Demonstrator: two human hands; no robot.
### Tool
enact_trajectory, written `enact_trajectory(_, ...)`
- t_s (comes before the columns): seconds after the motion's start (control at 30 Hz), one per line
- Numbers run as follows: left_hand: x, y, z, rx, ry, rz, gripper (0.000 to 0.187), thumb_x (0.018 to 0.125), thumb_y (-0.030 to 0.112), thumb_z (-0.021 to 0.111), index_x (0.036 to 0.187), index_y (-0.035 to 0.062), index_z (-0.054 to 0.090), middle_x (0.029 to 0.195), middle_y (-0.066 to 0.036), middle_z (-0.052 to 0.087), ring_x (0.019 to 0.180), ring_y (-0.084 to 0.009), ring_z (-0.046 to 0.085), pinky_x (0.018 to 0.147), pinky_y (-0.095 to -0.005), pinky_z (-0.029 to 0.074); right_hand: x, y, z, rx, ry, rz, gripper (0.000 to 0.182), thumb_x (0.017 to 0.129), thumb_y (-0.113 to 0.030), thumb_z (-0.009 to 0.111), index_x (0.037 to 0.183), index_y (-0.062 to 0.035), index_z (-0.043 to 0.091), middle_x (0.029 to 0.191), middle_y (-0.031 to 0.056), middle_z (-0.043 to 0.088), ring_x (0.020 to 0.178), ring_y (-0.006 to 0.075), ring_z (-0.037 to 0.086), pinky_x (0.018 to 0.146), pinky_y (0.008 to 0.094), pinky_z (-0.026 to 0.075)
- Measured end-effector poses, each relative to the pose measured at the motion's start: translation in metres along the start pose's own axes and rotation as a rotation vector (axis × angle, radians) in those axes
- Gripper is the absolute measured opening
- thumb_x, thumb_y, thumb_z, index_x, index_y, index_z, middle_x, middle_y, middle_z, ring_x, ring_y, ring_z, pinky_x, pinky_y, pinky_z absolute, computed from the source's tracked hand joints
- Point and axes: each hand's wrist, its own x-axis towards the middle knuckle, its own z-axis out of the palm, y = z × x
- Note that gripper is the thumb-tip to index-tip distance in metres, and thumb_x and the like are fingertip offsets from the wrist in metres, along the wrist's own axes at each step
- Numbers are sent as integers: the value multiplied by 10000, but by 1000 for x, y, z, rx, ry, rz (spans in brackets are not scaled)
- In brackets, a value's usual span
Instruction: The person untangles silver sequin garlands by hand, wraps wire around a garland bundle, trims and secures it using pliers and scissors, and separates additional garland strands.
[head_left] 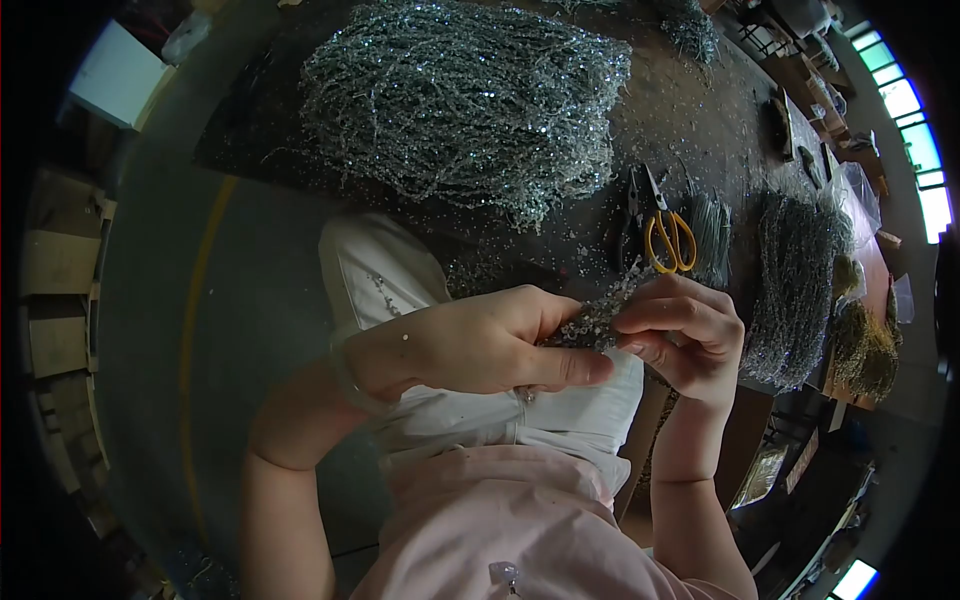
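Head view, clock from the hands, 12 = top of view. Glittery sprig (592, 326) is off the tabletop (690, 110), above the lap (390, 268), between both hands. Left hand (470, 340): palm-down, sprig clamped between thumb and fingers. Right hand (690, 335): fingers curled, thumb and index pinching the sprig's other side. Exact contact spot partly hidden by fingers.

Progress: sprig looks mid-handling, neither laid down nor let go. Big glittery heap (460, 100) at 11 o'clock, loosely stacked; second glittery bundle (795, 290) at 3, strands lying roughly parallel. Can't tell whether either is worked through or waiting, so no count of done vs left. Loose glitter bits scattered at 12 to 1, so some shedding, I'd judge.

Around: yellow-handled scissors (651, 243) at 1 to 2, blades pointing away, not held. Dark pliers-like tool (632, 205) just beside them, nearer 12. Thin green wire-like stems (712, 240) at 2. Gold bundle (865, 350) past the second bundle, about 3.

In the way: scissor handles sit near the right fingers, could snag on a move toward 1. Pliers-like tool lies between scissors and big heap.
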Motion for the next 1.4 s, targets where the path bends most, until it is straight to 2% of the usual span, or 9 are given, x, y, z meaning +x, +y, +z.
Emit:
enact_trajectory(0.17, -1, 5, -2, -139, -21, -164, 247, 880, 276, 473, 779, 55, 513, 586, 64, 366, 514, -30, 298, 464, -195, 267, 1, -4, 11, -109, 226, 7, 349, 640, -21, 668, 983, -38, 607, 921, 152, 574, 801, 233, 583, 631, 299, 492)
enact_trajectory(0.27, 2, -1, -3, -64, -98, -113, 242, 881, 282, 472, 806, 55, 510, 595, 64, 365, 510, -32, 292, 460, -195, 263, 4, 6, 7, 76, -165, -139, 397, 626, -33, 661, 1017, -17, 600, 896, 141, 563, 768, 239, 579, 635, 326, 494)
enact_trajectory(0.37, 3, -3, -4, -54, -171, -154, 240, 883, 280, 468, 859, 45, 510, 611, 50, 412, 513, -32, 321, 463, -189, 280, -5, 2, 7, -18, -107, -41, 281, 645, -79, 649, 917, -8, 639, 852, 138, 588, 738, 219, 588, 620, 286, 478)
enact_trajectory(0.6, -2, 1, 0, 51, -101, -69, 294, 887, 277, 456, 943, -10, 490, 714, -31, 552, 617, -73, 495, 570, -216, 413, -12, -1, 17, -194, -1, -142, 364, 577, 29, 636, 939, -4, 618, 805, 97, 551, 679, 202, 575, 549, 277, 476)
enact_trajectory(0.7, -3, -4, 9, 162, 58, 56, 282, 867, 235, 499, 976, -21, 459, 774, -76, 575, 701, -112, 551, 634, -253, 449, -15, 1, 20, -263, 40, -149, 336, 589, 37, 636, 923, -3, 619, 802, 94, 549, 666, 199, 568, 544, 276, 469)
enact_trajectory(0.77, -1, -5, 20, 405, 452, 262, 267, 817, 147, 571, 974, -20, 434, 812, -109, 578, 737, -155, 584, 638, -279, 471, -15, 2, 21, -264, 105, -107, 313, 612, 37, 639, 922, -3, 618, 803, 95, 549, 662, 200, 566, 550, 273, 467)
enact_trajectory(0.87, 5, -13, 30, 571, 684, 458, 319, 722, 48, 667, 953, -8, 454, 833, -94, 574, 771, -134, 583, 648, -243, 468, -15, 2, 24, -282, 177, -78, 273, 646, 27, 642, 916, 2, 616, 798, 95, 551, 666, 196, 565, 554, 270, 465)
enact_trajectory(1.1, 7, -27, 32, 723, 758, 661, 273, 738, 46, 642, 929, -6, 453, 786, -125, 564, 672, -215, 603, 574, -284, 486, -16, 1, 26, -177, 242, -74, 239, 680, 3, 644, 917, 7, 612, 804, 98, 566, 685, 185, 569, 562, 261, 465)
enact_trajectory(1.4, 11, -40, 31, 327, 722, 591, 210, 767, 48, 624, 900, 3, 469, 742, -72, 568, 612, -71, 546, 513, -196, 438, -22, 7, 30, -120, 235, 11, 261, 684, 24, 636, 942, -3, 608, 813, 108, 577, 695, 198, 577, 584, 261, 467)
